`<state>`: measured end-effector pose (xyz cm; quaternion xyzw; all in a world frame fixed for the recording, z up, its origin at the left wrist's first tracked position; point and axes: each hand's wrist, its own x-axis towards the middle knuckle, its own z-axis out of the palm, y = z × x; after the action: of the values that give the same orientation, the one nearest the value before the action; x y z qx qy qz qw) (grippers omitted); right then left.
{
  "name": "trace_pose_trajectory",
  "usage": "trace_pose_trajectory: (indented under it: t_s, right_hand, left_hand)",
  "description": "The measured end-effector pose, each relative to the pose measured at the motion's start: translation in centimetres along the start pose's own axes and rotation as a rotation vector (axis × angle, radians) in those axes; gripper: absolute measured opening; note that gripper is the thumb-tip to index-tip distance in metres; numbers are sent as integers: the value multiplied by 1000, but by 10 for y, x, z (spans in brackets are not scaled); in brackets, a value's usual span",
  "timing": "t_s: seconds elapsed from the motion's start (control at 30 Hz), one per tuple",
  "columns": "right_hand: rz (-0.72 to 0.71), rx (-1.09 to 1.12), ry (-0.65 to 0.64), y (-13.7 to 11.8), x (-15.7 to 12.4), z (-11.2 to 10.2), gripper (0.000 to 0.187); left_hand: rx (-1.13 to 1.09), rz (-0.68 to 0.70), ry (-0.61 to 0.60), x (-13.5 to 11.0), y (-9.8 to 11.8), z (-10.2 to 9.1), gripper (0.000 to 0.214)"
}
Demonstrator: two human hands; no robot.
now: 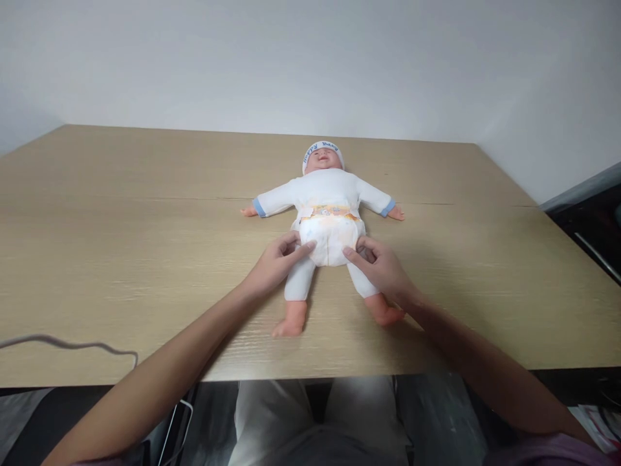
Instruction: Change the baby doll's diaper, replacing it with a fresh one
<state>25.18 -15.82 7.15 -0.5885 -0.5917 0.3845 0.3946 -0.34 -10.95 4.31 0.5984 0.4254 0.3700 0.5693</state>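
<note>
One thin grey cable [68, 342] ran out of frame at left; two hands, left hand [276, 261] and right hand [385, 268], undersides hidden, each pinched one side of a single white, orange-waistbanded soft diaper [330, 236]; it sat around the hips of one white-suited plastic baby doll [327, 186], face-up on a pale wood-grain table [145, 259].

A wood-grain table [121, 259] (a thin seam [233, 198] crosses its top) stands before a pale wall [272, 65]. A gray cable [63, 341] lies at the near left. A dark object [596, 220] sits beyond the right edge.
</note>
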Motion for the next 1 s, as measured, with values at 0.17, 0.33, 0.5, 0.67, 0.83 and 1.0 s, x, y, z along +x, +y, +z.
trace_pose_trajectory:
  t_s: [0.17, 0.33, 0.5, 0.67, 0.83, 1.0]
  right_hand:
    - [-37, -72, 17, 2, -2, -1, 45]
    - [-34, -41, 27, 5, -2, 0, 49]
    - [-20, 53, -6, 8, 2, 0, 56]
    - [-22, 34, 51, 11, 0, 2, 55]
    - [-74, -71, 117, 14, -3, 3, 46]
    - [-86, -52, 100, 12, -1, 2, 42]
  left_hand:
    - [-68, -30, 6, -2, 0, 3, 42]
    - [-101, -66, 12, -5, 8, 6, 43]
    - [-193, -100, 19, -5, 11, 7, 45]
    - [-228, -106, 3, -3, 9, 6, 48]
    - [-272, -100, 16, -2, 6, 7, 49]
    - [-316, -90, 16, -1, 4, 8, 51]
